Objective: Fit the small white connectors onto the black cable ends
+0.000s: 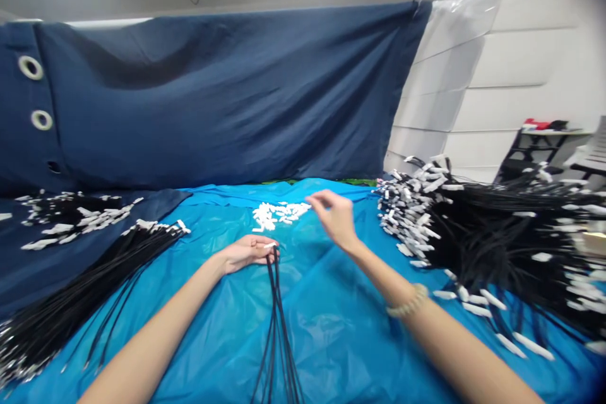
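Observation:
My left hand (250, 250) is closed on several thin black cords (275, 309) near their upper ends. A white end piece (269, 245) shows at its fingertips, and the cords hang down toward me. Off to the right, my right hand (335, 218) is raised with thumb and forefinger pinched together. A small white piece (307, 200) shows at those fingertips, by the right edge of a loose pile of small white pieces (274, 214). The pile lies on the blue plastic sheet (331, 328) beyond both hands.
At left, a bundle of black cords (104, 271) lies slantwise, with more white-tipped cords (76, 218) on dark cloth behind it. A big heap of white-ended black cords (492, 221) fills the right. A navy curtain (227, 95) hangs behind; white stacked boxes (502, 63) stand back right.

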{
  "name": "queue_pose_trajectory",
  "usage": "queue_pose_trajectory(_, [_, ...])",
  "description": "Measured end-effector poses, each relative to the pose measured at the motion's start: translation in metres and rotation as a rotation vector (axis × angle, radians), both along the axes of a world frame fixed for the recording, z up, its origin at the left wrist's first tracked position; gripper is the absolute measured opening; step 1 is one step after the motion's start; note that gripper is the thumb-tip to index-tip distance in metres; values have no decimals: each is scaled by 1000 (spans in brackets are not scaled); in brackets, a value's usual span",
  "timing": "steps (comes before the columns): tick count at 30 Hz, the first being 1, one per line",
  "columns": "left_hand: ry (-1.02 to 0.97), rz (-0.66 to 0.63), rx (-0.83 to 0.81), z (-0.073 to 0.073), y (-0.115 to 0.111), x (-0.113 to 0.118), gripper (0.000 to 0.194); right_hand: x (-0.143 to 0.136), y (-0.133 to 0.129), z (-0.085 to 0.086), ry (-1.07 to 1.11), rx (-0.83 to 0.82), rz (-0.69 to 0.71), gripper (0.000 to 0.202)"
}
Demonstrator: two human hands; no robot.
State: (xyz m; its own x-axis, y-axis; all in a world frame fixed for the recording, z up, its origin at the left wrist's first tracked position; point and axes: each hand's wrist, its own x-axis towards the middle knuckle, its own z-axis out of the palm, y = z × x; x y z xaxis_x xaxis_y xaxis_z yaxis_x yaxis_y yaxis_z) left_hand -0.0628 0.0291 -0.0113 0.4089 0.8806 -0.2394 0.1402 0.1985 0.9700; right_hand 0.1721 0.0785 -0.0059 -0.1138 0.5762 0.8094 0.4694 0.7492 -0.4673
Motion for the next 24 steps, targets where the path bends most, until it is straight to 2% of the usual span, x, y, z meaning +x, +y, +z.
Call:
queue_pose_trajectory(6, [24,3,-21,1,2,0,32,-42,37,-32,-270,-152,-48,18])
queue_pose_trajectory(11, [29,-4,-57,6,2,2,34,-60,50,-46,-346,-229,-65,20])
queue_pose_trajectory(15, [59,-29,-50,12,-1,3,37,-63,47,-49,-326,-242,-24,18])
queue_pose_trajectory(18, [123,-60,22,15,-5,4,36,-62,44,-47,-244,-258,13,22])
queue_pose_trajectory(21, [80,-59,75,15,-6,6,31,-61,39,-42,-141,-295,83,29])
queue_pose_trajectory(24, [23,-40,103,13,-6,7,24,-60,30,-37,-36,-388,184,25])
